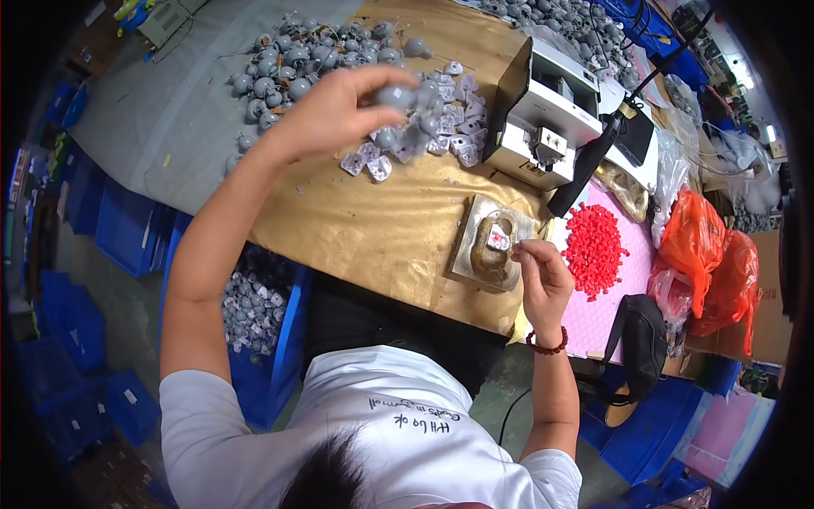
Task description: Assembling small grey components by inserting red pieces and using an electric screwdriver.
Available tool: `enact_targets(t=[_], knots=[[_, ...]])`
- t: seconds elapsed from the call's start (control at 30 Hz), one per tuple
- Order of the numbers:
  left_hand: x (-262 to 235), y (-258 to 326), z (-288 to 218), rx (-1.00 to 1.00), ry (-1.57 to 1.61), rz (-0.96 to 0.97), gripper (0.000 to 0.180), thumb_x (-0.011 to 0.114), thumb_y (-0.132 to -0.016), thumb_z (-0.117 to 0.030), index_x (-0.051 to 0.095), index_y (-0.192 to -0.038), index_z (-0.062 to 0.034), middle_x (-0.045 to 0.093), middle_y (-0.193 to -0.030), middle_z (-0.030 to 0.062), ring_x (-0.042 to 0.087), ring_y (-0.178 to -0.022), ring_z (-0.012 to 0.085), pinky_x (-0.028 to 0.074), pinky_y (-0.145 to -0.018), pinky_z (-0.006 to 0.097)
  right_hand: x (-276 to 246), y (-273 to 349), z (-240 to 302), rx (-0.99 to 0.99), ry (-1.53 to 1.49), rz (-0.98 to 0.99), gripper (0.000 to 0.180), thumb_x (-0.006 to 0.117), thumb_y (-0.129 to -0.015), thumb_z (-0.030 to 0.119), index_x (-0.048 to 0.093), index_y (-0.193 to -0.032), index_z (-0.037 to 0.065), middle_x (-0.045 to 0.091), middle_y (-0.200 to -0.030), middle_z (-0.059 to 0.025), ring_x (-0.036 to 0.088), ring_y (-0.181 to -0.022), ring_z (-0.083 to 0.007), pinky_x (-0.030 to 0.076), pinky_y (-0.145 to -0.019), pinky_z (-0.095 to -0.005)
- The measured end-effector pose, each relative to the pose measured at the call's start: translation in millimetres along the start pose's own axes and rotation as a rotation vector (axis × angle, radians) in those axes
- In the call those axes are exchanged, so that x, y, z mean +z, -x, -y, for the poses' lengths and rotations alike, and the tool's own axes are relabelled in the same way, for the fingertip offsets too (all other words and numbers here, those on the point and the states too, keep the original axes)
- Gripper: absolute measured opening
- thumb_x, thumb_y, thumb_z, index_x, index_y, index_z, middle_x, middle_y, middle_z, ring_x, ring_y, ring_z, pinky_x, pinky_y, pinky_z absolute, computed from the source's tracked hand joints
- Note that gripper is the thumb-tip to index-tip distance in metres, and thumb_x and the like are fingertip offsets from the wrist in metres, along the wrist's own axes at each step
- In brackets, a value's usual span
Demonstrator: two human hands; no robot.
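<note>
The right hand (549, 282), grip pinched together, is just beside a small white-and-red piece (498, 239) in the metal fixture (465, 254); seating seems in hand, next needing careful alignment. Beyond, the blurred left hand (332, 112) apparently clamps a grey globe (395, 97).

I log a gold-brown and grey covered counter (365, 246), grey-green floor (138, 312) at left, and a bright light (744, 75) far upper right.
</note>
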State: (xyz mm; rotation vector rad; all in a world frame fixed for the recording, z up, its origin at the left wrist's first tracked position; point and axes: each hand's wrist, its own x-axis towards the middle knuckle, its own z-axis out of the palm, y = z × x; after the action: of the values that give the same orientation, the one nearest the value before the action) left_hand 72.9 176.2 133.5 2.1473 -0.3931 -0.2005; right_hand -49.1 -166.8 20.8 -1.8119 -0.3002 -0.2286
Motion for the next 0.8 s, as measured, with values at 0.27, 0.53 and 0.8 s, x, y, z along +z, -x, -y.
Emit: enact_targets(t=[0.27,0.53,0.8], knots=[[16,50,-17,0.517,0.608,-0.117,0.041,0.062,-0.089,0.001,0.055,-0.129,0.0005,0.056,-0.129,0.0141,0.062,-0.111,0.021,0.052,-0.095,0.032,11,-10,8,-0.028,-0.014,0.006,0.011,0.061,-0.091,-0.007,0.066,-0.101,-0.004,0.067,-0.094,-0.009,0.064,-0.084,-0.0145,0.05,-0.077,-0.0258],[46,74,51,0.057,0.57,-0.048,0.046,0.061,-0.089,0.007,0.052,-0.134,0.0017,0.054,-0.131,0.0085,0.052,-0.118,0.0159,0.043,-0.101,0.032,24,-9,16,-0.049,0.03,0.039,0.013,0.063,-0.088,-0.008,0.066,-0.099,-0.003,0.068,-0.091,-0.0099,0.065,-0.081,-0.0162,0.05,-0.074,-0.0262],[38,115,70,0.131,0.626,-0.493,0.044,0.056,-0.095,0.001,0.044,-0.138,0.0012,0.053,-0.134,0.0149,0.056,-0.125,0.0283,0.052,-0.097,0.035,49,-25,22,-0.122,0.107,0.22,0.014,0.066,-0.086,-0.006,0.068,-0.098,0.0,0.068,-0.091,-0.0102,0.065,-0.077,-0.0194,0.05,-0.071,-0.0291]])
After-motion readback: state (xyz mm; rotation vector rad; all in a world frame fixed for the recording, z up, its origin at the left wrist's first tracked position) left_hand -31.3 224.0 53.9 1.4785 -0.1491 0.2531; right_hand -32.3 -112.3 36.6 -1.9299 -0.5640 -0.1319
